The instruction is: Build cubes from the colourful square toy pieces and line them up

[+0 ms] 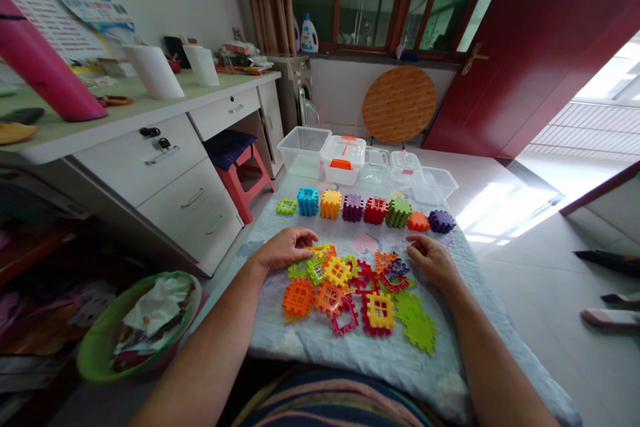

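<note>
A loose heap of flat plastic interlocking tiles with notched edges lies on the cloth-covered table between my hands. My left hand [286,248] rests at its left edge, fingers curved and thumb apart, by a yellow tile [320,250]. On the other side my right hand [431,259] is open, its fingertips near a purple tile [397,268], not gripping it. Nearer me lie an orange window tile [299,298], a yellow window tile [381,310] and solid green tiles [416,321]. Behind the heap stands a row of tile stacks sorted by colour, including a blue stack [308,202] and a red stack [376,211].
Clear plastic boxes stand along the table's far end, among them a deep open box [304,147] and a box with orange latches [344,160]. To the left are a desk [165,167], a red stool [245,177] and a green basket [95,347].
</note>
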